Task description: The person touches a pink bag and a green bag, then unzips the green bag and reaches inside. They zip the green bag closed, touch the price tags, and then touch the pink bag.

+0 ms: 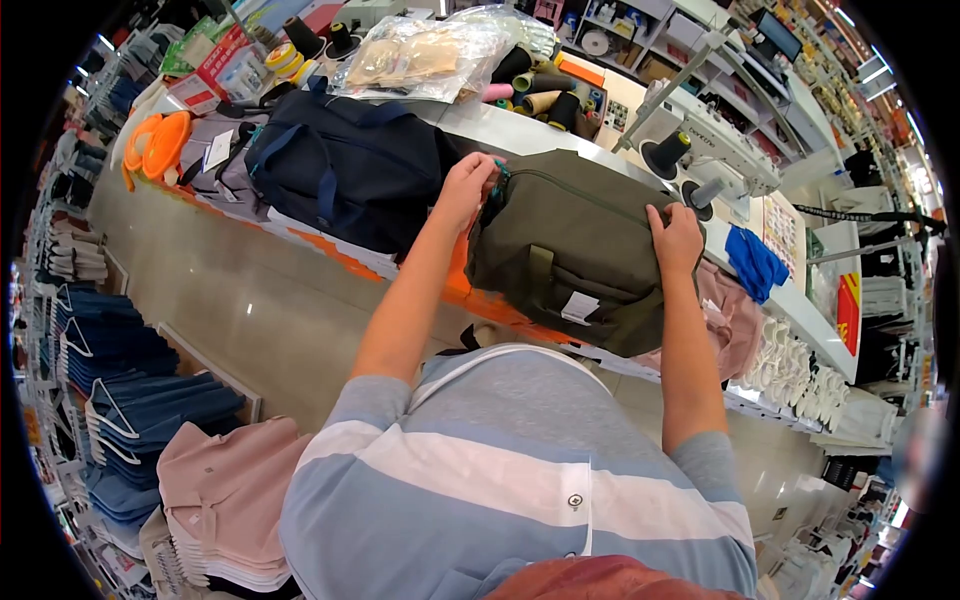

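Observation:
An olive-green duffel bag rests on the counter in front of me, its zipper running along the top and a white tag on its near side. My left hand is closed at the bag's upper left corner, where a bit of teal shows by the fingertips. Gripping the right end is my right hand, thumb on top and the other fingers partly hidden. To the left, close to my left forearm, lies a navy duffel bag with its handles flopped over. A grey bag with a white tag sits beyond it.
Behind the bags are plastic-wrapped packets, thread spools and a sewing machine. Blue cloth lies to the right, above a hanging pink garment. Racks of jeans and pink clothes stand at lower left.

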`<action>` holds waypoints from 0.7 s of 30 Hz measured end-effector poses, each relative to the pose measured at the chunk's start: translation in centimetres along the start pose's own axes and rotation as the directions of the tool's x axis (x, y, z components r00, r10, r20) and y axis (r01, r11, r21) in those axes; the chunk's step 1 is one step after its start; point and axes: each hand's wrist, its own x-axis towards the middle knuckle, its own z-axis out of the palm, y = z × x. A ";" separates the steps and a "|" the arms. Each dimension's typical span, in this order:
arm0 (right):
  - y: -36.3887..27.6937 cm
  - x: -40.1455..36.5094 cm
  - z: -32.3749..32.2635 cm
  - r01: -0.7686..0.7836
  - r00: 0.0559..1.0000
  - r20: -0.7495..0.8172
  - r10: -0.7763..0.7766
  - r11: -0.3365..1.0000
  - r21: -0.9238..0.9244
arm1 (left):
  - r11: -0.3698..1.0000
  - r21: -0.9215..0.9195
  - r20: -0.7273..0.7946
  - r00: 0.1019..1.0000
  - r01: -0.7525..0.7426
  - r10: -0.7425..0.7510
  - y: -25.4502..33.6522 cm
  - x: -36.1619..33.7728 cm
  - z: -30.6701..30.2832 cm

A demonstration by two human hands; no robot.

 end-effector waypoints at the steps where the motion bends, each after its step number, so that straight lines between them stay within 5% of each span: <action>1: 0.0 0.0 0.1 -0.008 1.000 0.008 0.008 1.000 -0.002 | 0.998 -0.047 0.014 0.999 -0.033 0.034 0.8 -0.1 0.7; 6: 0.3 -0.1 0.0 -0.003 1.000 0.011 0.003 1.000 -0.003 | 0.988 -0.145 0.048 0.997 -0.055 0.062 2.0 -1.1 4.2; 14: -0.1 0.3 0.0 0.005 0.998 0.060 -0.005 1.000 -0.008 | 0.988 0.043 0.010 0.989 -0.147 0.147 0.4 0.1 3.8; 17: -0.6 1.1 1.3 -0.152 0.979 0.130 0.159 0.987 -0.060 | 0.957 0.101 -0.005 0.961 -0.274 0.275 0.1 0.3 4.1; 21: -7.4 2.1 2.2 0.118 0.986 0.079 -0.144 0.956 0.267 | 0.848 0.409 -0.035 0.923 -0.336 0.383 0.8 0.1 4.2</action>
